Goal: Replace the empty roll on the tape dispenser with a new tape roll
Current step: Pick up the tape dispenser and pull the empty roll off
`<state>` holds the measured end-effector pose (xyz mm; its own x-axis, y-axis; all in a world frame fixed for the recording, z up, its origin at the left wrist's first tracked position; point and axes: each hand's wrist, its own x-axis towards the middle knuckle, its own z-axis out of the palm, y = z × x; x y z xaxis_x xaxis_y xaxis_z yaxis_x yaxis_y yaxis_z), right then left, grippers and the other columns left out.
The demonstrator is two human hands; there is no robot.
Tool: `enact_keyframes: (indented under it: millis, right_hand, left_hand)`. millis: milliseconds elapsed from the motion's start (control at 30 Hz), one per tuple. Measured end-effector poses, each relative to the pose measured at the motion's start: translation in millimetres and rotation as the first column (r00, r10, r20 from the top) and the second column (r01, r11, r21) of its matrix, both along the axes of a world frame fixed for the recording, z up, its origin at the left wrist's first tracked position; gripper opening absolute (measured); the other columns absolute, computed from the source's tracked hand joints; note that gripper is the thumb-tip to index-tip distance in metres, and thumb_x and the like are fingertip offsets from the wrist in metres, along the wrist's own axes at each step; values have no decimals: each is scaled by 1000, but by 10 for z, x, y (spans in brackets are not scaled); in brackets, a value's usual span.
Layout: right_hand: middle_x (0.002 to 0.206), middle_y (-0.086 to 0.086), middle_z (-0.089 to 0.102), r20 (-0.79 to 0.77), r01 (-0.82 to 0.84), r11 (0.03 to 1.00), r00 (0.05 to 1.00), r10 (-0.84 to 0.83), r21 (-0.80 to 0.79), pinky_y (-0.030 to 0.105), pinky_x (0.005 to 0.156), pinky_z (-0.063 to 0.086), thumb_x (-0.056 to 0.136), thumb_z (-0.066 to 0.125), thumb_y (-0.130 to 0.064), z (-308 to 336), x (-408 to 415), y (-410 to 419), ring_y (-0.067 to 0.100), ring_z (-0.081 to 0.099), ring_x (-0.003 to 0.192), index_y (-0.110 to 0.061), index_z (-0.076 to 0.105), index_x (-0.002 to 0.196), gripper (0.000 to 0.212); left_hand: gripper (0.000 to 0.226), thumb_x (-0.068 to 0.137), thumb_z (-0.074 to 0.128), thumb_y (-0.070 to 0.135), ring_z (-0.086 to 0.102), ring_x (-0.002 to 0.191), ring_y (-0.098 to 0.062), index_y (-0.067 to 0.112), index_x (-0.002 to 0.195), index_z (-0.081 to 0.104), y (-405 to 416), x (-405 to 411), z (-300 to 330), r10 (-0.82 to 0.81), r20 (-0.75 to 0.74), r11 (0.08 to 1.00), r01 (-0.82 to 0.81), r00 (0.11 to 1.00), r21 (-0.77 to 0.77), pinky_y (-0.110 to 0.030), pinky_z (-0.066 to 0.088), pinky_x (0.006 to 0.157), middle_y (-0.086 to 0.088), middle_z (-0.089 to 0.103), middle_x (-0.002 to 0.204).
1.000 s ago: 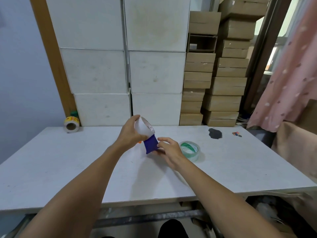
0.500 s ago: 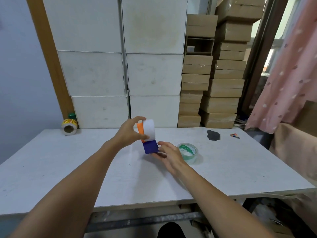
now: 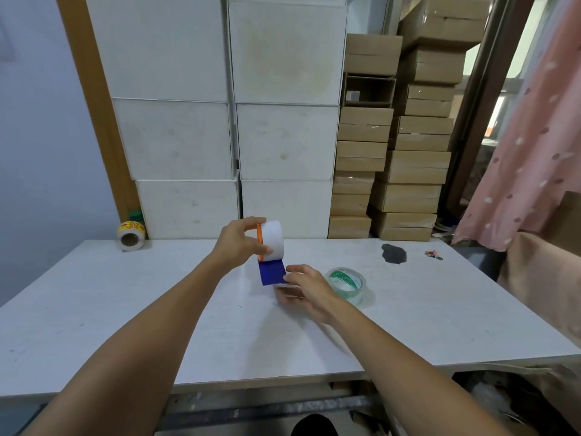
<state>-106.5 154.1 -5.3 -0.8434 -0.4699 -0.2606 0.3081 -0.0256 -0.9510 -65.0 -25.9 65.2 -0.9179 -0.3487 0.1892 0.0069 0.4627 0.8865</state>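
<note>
Above the middle of the matte white table (image 3: 94,309), in the head view, the 2 hands hold the tape dispenser (image 3: 272,271) off the surface. The left hand (image 3: 240,243) pinches the smooth white cylindrical empty roll (image 3: 273,239) on its orange hub, thumb below and fingers on top. The right hand (image 3: 306,289) is closed on the dispenser's flat blue plastic body from below. The new tape roll (image 3: 346,282), a clear glossy ring with green print, lies flat on the table just beside the right hand.
</note>
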Motion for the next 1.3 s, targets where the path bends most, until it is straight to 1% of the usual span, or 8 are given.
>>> enact_keyframes:
  millis: [100,233,500,633,800,1000,1167,1300]
  right_hand:
    - [122,11,62,-96,14,992,995,-2,122,40,88,57,97,63,-31,152,-107,-2,30,65,109,-13,55,124,33]
    - [125,7,61,-247,130,990,962,-114,50,40,93,56,97,61,-40,391,-246,-36,28,61,118,-16,58,120,33]
    - [125,15,66,-147,4,993,989,-21,-121,42,87,59,96,61,-47,666,-310,-186,33,66,109,-12,53,131,50]
    - [128,17,66,-159,37,984,985,-65,-172,40,78,60,91,69,-45,661,-318,-223,32,67,104,-11,53,133,57]
    - [125,16,65,-132,70,975,986,-99,-210,50,85,61,80,77,-51,649,-323,-250,36,68,103,-13,56,130,66]
    - [128,13,60,-180,164,963,962,-204,-215,42,84,60,84,78,-42,630,-402,-102,30,65,106,-9,53,135,66]
    - [127,8,59,-396,358,933,853,-339,-29,42,98,52,85,76,-40,661,-556,343,22,60,105,-12,54,130,58]
    - [127,7,57,-608,534,799,740,-286,275,39,90,49,82,78,-36,577,-753,832,22,55,106,-11,54,135,63]
  left_hand:
    - [75,72,85,-1,66,94,-23,15,140,58,32,15,24,6,-33,1000,-6,999,18,-37,53,90,0,57,131]
    - [75,72,84,-3,70,88,-24,14,140,57,118,24,49,-14,-78,999,18,997,46,-39,57,88,-3,58,131]
    - [73,71,84,-4,74,81,-16,16,136,60,259,26,148,-99,-129,995,100,987,-3,-12,54,65,-1,62,130]
    - [76,73,84,-2,75,88,-19,20,140,56,206,45,184,-120,-149,990,129,982,55,-23,58,77,-4,56,142]
    - [77,77,81,-3,66,79,21,18,144,51,172,69,209,-78,-246,986,110,966,122,-14,55,75,-3,49,149]
    - [75,76,82,-3,74,89,-19,25,139,54,141,77,195,-62,-243,983,101,968,153,-34,59,84,-4,51,149]
    - [71,75,82,-3,73,90,-19,28,134,56,150,74,185,-45,-244,983,86,969,161,-38,60,86,-2,58,141]
    - [67,76,82,-3,72,87,-14,29,130,58,171,90,191,-42,-255,983,86,966,162,-34,60,81,-1,62,133]
